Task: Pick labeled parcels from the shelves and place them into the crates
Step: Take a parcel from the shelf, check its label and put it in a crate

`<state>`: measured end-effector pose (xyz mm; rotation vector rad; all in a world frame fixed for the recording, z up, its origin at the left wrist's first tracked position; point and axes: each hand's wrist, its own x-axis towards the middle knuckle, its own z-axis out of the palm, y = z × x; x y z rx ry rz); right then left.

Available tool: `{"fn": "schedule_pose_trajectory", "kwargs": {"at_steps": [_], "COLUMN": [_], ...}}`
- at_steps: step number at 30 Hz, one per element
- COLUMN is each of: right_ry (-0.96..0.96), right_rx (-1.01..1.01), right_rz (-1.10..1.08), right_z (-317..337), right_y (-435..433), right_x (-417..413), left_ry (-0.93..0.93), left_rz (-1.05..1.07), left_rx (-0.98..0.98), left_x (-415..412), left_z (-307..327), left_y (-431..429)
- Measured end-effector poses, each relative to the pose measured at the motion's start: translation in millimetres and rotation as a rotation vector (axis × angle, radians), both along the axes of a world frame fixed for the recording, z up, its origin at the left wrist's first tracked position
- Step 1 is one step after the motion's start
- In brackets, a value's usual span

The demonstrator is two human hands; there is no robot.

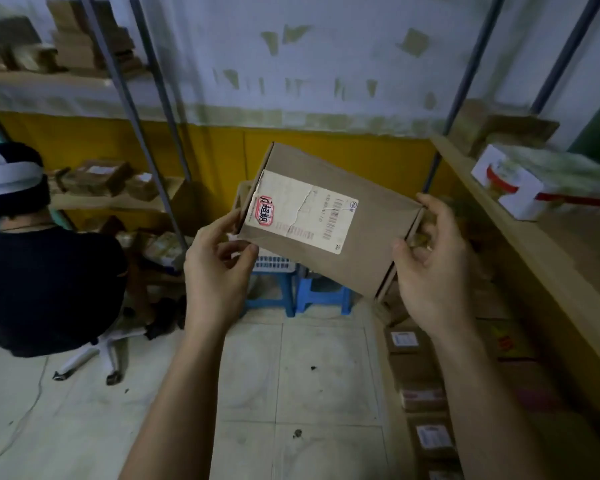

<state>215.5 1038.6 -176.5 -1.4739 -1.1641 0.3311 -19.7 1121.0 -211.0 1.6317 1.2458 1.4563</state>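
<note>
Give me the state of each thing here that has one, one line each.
parcel, closed, tilted, held in the air between both hands.
label, stuck on the parcel, creased.
left hand, grips the parcel's left end.
right hand, grips the parcel's right end.
white box, closed, lying on the right shelf.

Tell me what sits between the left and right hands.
Head view: a labelled cardboard parcel spans the gap, left hand gripping one end, right hand the other.

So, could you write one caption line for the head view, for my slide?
Left hand and right hand hold a labelled cardboard parcel tilted in the air, blue stools beyond it.
</note>
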Motion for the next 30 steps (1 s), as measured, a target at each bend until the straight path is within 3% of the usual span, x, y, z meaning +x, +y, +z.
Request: {"fn": "schedule_pose_trajectory", "kwargs": {"at_steps": [6,23,30], "right_ry": [0.057,0.066,0.084], "right_rx": [-0.058,-0.086,-0.135], "right_rz": [-0.029,0.216,0.337], "right_z": [-11.7,-34.9,-39.9], "right_y": [105.3,470.6,570.7], "right_x": [28.1,124.2,148.8], "left_ry": [0.060,0.089,0.091], "left_rz": [-0.033,0.178,0.226], "left_rx": [-0.039,-0.026,-0.065], "left_x": [21.8,97.9,119.1], "left_z": [-2.5,-8.6,-9.2], "left_y": [103.6,386.8,471.8]}}
